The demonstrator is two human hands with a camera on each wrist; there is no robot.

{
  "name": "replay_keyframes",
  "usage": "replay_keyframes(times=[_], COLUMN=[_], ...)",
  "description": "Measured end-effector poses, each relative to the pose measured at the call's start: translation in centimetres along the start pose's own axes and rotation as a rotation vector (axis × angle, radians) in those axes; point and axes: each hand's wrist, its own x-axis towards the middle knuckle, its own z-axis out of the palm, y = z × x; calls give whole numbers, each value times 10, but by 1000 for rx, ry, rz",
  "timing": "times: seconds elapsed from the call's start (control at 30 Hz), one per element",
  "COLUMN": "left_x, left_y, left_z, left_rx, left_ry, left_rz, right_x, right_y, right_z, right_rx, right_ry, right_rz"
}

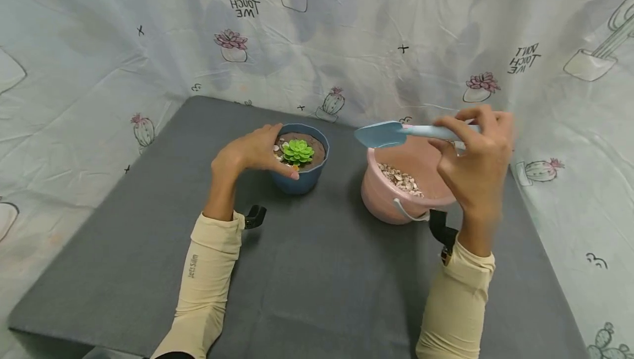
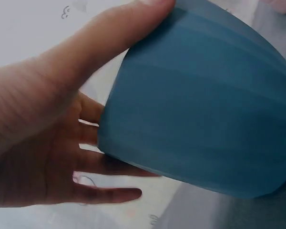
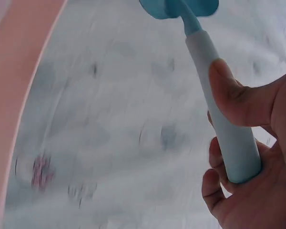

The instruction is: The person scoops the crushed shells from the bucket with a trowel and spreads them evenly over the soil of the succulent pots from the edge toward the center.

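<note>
A blue flower pot (image 1: 299, 181) stands on the table with brown soil, a green succulent (image 1: 298, 152) and a few small pale pieces in it. My left hand (image 1: 255, 148) holds the pot from its left side, thumb at the near rim and fingers on the far side. In the left wrist view, the pot wall (image 2: 200, 105) sits between thumb and fingers. My right hand (image 1: 473, 155) grips the light blue handle of a small trowel (image 1: 381, 134), whose blade points left, above a pink bucket (image 1: 378, 196). From the right wrist view, the thumb presses along the handle (image 3: 224, 124).
Shell-like pale pieces (image 1: 400, 180) lie inside the pink bucket, whose white handle (image 1: 408, 213) hangs at the front. A dark grey cloth (image 1: 307, 271) covers the table. Behind and beside it hangs a white curtain (image 1: 346, 34) printed with cacti.
</note>
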Motion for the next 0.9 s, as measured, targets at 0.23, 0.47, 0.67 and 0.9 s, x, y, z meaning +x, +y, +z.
replay_keyframes(times=[0.23,0.47,0.67,0.9], left_x=[14,14,9,22], left_y=[-29,-38,17,6], left_z=[0,3,6,7], left_rx=[-132,-454,-89,-188], left_ry=[34,10,15,-13], left_rz=[229,259,82,258], right_x=[-13,-17,-16,-15], right_y=[37,53,60,63], right_z=[-39,-48,-38,-32], right_rx=[-118,-175,-220,-251], right_ry=[-58,-139,-225,-324], right_rz=[142,150,162,207])
